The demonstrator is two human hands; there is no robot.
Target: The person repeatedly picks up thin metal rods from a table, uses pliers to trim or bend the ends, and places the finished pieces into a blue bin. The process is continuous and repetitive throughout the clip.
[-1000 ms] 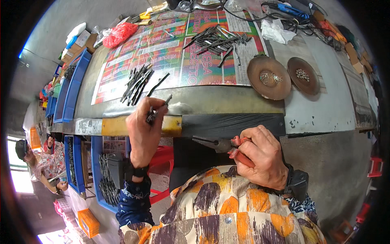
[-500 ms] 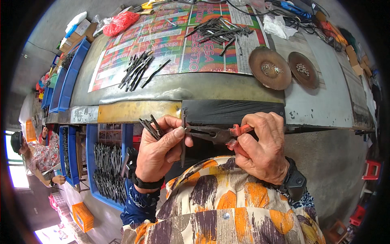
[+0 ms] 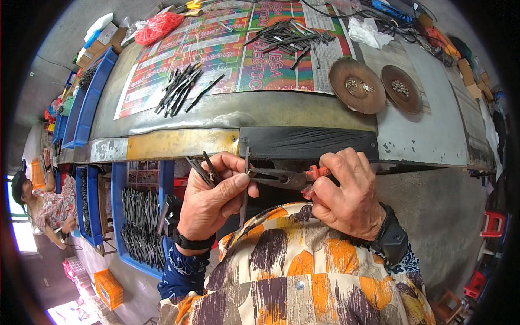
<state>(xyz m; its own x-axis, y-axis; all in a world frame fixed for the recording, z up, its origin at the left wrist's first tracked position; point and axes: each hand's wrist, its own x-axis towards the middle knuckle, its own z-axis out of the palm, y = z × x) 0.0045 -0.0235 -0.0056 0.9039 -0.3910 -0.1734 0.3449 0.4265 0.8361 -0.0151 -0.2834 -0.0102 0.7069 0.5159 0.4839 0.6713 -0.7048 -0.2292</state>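
Note:
My left hand [image 3: 208,203] is closed on several thin dark metal strips. One strip [image 3: 245,208] stands upright between its thumb and fingers, and a few others [image 3: 206,172] fan out behind the thumb. My right hand [image 3: 349,192] is wrapped round red-handled pliers [image 3: 295,179]. The pliers' jaws point left, with their tips at the upright strip beside my left thumb. Whatever small part lies between the tips is too small to make out. Both hands are just in front of the table's near edge, over my patterned apron [image 3: 292,254].
Dark strips lie in a near pile [image 3: 179,89] and a far pile [image 3: 290,37] on printed sheets. Two brown dishes [image 3: 341,100] [image 3: 409,103] hold small metal pieces. A blue crate [image 3: 142,264] of strips stands at lower left. A co-worker [image 3: 51,197] is at far left.
The pliers' handles are squeezed a little closer together, with the tips still at the strip. My left hand keeps its hold. At far left, the co-worker's hands have moved up.

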